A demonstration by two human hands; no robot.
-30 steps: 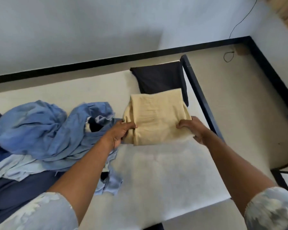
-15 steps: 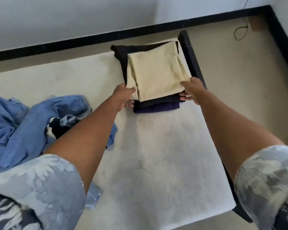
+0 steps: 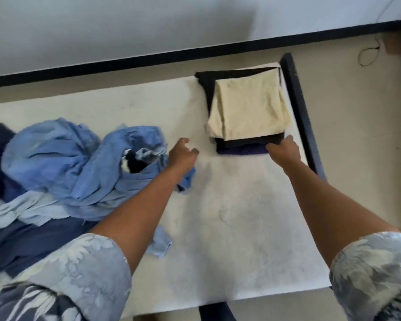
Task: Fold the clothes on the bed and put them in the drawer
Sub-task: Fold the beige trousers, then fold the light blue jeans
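Head view: the left hand (image 3: 182,155) hangs loosely curled and empty, blue clothes (image 3: 63,163) just left of its fingers (image 3: 192,151). Fingers of the right hand (image 3: 285,151) touch the near corner of the folded stack (image 3: 248,107); whether they pinch it is unclear.

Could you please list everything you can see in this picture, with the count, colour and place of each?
cream garment: one, cream, folded, top of the stack at the bed's far right corner
black garment: one, black, folded, under the cream one
purple garment: one, dark purple, folded, bottom of the stack
blue clothes: one unfolded heap, light blue, bed's left side
navy cloth: one, dark blue, under the heap, near left
bed: one, white mattress, centre
bed frame: one, dark, along the bed's right edge
cable: one, dark, floor, far right
left hand: one, empty, between heap and stack
right hand: one, at the stack's near right corner, grip unclear
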